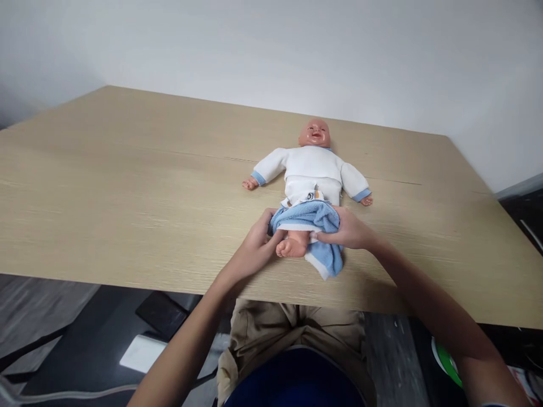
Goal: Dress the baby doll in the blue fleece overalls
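Left hand and right hand grip the blue garment just above one foot of the doll face-up on the table, likely mid-dressing or undressing (can't tell which), so next calls for an even two-sided pull.

A doll lies face up on a table, arms spread. At either side of the doll's legs, the left hand and right hand grip bunched blue pants. One bare foot of the doll pokes out between them. Past the doll's head is a wall; beyond its feet, tan trousers.
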### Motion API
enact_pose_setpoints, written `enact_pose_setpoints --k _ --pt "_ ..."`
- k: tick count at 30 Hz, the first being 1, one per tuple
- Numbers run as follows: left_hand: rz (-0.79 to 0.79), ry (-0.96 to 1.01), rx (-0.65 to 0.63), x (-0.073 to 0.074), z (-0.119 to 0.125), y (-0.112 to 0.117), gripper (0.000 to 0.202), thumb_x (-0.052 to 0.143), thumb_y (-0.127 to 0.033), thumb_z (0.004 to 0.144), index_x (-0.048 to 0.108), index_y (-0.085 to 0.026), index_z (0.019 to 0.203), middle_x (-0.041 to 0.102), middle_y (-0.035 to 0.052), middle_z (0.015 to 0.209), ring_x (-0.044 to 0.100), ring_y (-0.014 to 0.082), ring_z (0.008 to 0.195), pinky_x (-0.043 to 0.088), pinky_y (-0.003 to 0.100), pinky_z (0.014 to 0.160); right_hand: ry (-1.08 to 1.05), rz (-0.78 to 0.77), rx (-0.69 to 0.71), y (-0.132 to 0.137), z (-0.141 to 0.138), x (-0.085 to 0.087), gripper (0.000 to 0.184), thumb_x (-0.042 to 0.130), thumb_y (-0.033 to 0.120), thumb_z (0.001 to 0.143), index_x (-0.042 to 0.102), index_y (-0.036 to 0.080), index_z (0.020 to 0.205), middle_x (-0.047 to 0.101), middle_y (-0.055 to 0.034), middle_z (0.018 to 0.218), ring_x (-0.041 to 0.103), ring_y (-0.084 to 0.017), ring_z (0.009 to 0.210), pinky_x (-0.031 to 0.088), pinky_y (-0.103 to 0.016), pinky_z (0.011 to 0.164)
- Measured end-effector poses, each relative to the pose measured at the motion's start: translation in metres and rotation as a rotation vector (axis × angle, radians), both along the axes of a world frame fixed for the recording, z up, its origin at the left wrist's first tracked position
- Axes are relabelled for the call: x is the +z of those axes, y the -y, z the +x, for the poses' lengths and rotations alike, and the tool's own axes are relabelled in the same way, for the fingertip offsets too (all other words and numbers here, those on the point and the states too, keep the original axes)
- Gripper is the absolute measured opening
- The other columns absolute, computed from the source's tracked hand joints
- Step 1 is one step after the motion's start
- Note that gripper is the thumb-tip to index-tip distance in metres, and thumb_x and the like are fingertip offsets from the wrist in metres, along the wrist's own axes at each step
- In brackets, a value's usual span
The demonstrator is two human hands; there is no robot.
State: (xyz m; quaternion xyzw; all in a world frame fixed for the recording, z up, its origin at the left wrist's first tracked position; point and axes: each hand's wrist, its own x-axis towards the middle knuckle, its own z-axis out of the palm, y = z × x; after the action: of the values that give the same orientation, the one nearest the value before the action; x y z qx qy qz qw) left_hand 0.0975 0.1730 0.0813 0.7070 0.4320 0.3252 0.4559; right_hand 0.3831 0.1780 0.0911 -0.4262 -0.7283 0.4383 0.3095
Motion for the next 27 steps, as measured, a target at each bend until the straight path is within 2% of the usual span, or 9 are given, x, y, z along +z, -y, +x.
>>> enact_pose_setpoints --k 3,7,10,13,16,18,21,24,27 --pt "0.014 -0.006 0.011 0.004 -0.003 -0.005 0.025 0.056 -0.043 0.111 0.060 -0.021 0.123 0.070 0.0050 0.118 0.064 0.0236 0.110 0.053 0.036 0.101 -0.094 -0.058 0.028 0.004 0.009 -0.007 0.066 0.096 0.046 0.090 0.072 0.024 0.147 0.080 -0.0084 0.143 0.074 -0.032 0.132 0.059 -0.046 0.116" --pt "0.017 -0.029 -0.074 0.010 -0.008 -0.009 0.026 0.061 -0.045 0.109 0.061 -0.021 0.119 0.067 0.0044 0.113 0.063 0.0235 0.105 0.053 0.037 0.097 -0.248 -0.155 -0.055 0.010 0.018 -0.021 0.052 0.097 0.047 0.090 0.077 0.026 0.133 0.080 -0.0033 0.127 0.075 -0.026 0.119 0.059 -0.039 0.110" --pt "0.058 -0.015 -0.148 0.013 -0.012 -0.016 0.044 0.070 -0.050 0.106 0.058 -0.021 0.137 0.069 0.0089 0.131 0.065 0.0277 0.122 0.052 0.042 0.110 -0.442 -0.261 -0.129 0.012 0.019 -0.032 0.050 0.103 0.044 0.081 0.078 0.026 0.122 0.079 0.0011 0.110 0.074 -0.020 0.104 0.060 -0.030 0.096" --pt "0.079 0.006 -0.161 0.014 -0.010 -0.025 0.065 0.078 -0.059 0.102 0.052 -0.023 0.148 0.063 0.0146 0.150 0.061 0.0328 0.138 0.050 0.048 0.119 -0.611 -0.387 -0.194 0.012 0.019 -0.038 0.054 0.105 0.040 0.074 0.077 0.026 0.117 0.079 0.0027 0.100 0.073 -0.018 0.090 0.058 -0.026 0.084" --pt "0.129 0.011 -0.103 0.021 0.001 -0.034 0.068 0.076 -0.065 0.102 0.052 -0.023 0.150 0.058 0.0173 0.159 0.057 0.0345 0.144 0.048 0.051 0.122 -0.679 -0.469 -0.185 0.010 0.021 -0.038 0.063 0.105 0.038 0.068 0.078 0.025 0.124 0.083 -0.0002 0.107 0.076 -0.020 0.093 0.059 -0.029 0.087" --pt "0.174 -0.058 -0.108 0.031 0.013 -0.041 0.066 0.073 -0.066 0.103 0.057 -0.021 0.148 0.062 0.0169 0.153 0.059 0.0339 0.137 0.048 0.052 0.119 -0.690 -0.493 -0.159 0.009 0.024 -0.036 0.065 0.104 0.037 0.067 0.079 0.024 0.125 0.085 -0.0016 0.109 0.078 -0.022 0.096 0.060 -0.031 0.090" --pt "0.240 -0.252 -0.295 0.054 0.031 -0.055 0.066 0.073 -0.072 0.101 0.067 -0.020 0.142 0.071 0.0142 0.139 0.058 0.0352 0.129 0.048 0.051 0.113 -0.703 -0.500 -0.140 0.009 0.030 -0.034 0.063 0.105 0.038 0.067 0.079 0.023 0.122 0.086 -0.0018 0.106 0.078 -0.022 0.094 0.060 -0.031 0.089" --pt "0.285 -0.435 -0.510 0.074 0.046 -0.073 0.071 0.075 -0.076 0.095 0.073 -0.022 0.142 0.076 0.0114 0.132 0.057 0.0372 0.129 0.040 0.053 0.119 -0.726 -0.479 -0.150 0.009 0.034 -0.033 0.061 0.106 0.041 0.066 0.078 0.022 0.117 0.085 -0.0027 0.103 0.077 -0.021 0.089 0.060 -0.029 0.083" --pt "0.263 -0.563 -0.647 0.086 0.056 -0.089 0.071 0.077 -0.080 0.090 0.078 -0.022 0.130 0.077 0.0089 0.114 0.062 0.0347 0.117 0.040 0.049 0.114 -0.751 -0.446 -0.186 0.009 0.037 -0.032 0.058 0.105 0.045 0.068 0.077 0.022 0.113 0.083 -0.0032 0.099 0.075 -0.021 0.085 0.060 -0.029 0.077"
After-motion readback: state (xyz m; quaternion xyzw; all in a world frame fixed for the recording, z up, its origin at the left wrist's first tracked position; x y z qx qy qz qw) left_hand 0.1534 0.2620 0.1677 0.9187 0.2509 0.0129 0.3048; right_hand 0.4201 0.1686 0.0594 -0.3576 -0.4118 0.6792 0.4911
